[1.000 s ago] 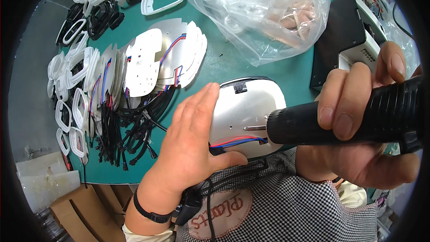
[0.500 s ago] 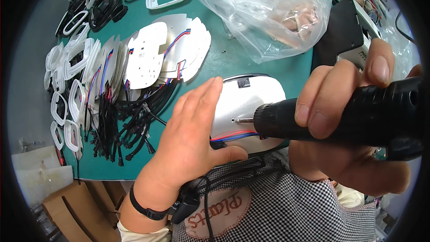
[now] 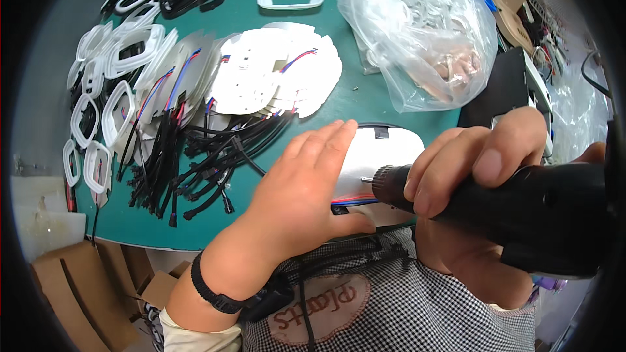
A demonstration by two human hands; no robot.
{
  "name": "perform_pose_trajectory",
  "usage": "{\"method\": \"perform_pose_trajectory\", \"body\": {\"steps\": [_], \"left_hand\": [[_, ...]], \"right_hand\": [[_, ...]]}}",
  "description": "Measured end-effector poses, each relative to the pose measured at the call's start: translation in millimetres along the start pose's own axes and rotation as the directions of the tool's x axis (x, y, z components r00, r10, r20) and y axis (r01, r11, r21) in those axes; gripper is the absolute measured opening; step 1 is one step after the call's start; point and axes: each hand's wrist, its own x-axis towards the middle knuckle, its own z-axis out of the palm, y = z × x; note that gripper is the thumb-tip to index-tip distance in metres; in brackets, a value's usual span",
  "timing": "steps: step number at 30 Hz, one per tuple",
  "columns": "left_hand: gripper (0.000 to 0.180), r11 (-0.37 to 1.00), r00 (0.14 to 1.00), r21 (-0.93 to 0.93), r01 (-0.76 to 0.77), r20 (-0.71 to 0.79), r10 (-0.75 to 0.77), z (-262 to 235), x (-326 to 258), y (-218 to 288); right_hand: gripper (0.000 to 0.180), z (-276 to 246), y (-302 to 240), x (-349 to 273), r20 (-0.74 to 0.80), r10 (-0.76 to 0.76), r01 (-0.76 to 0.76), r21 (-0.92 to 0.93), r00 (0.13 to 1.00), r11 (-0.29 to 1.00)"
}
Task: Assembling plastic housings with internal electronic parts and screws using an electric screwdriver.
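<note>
Silver plate (image 3: 381, 156) at the near edge of the counter (image 3: 372, 101), left hand (image 3: 301, 186) clamped on its left side | right hand (image 3: 464, 166) wrapped round black screwdriver (image 3: 557, 215), long axis aiming leftward over it

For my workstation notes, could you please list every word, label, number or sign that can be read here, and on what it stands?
Oval patch on the checked apron: reddish lettering, legible but not copied out here.
White plate on the stack: tiny dark marks, too small to read.
I can make out no other text.
</note>
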Motion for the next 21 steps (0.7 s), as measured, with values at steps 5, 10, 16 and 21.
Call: {"method": "perform_pose_trajectory", "body": {"steps": [5,10,16,21], "left_hand": [[0.106,0.999,1.0,-0.043,-0.017,-0.012,0.017,1.6,-3.5,-2.2],[0.107,0.995,1.0,-0.094,-0.017,-0.022,0.015,0.2,-4.9,0.2],[0.117,0.997,0.999,-0.069,-0.028,-0.031,0.026,1.7,-5.7,1.1],[0.123,0.999,0.999,-0.01,-0.039,-0.038,0.039,2.1,-5.5,1.4]], "right_hand": [[0.067,10.4,5.3,6.7,-0.01,0.021,-0.02,0.063,1.0,0.998],[0.065,22.7,17.0,8.5,-0.116,0.01,0.007,0.14,0.993,0.99],[0.088,38.4,29.5,-4.3,-0.419,-0.137,0.177,0.059,0.898,0.982],[0.087,25.8,27.7,-15.7,-0.403,-0.156,0.211,0.097,0.902,0.973]]}}
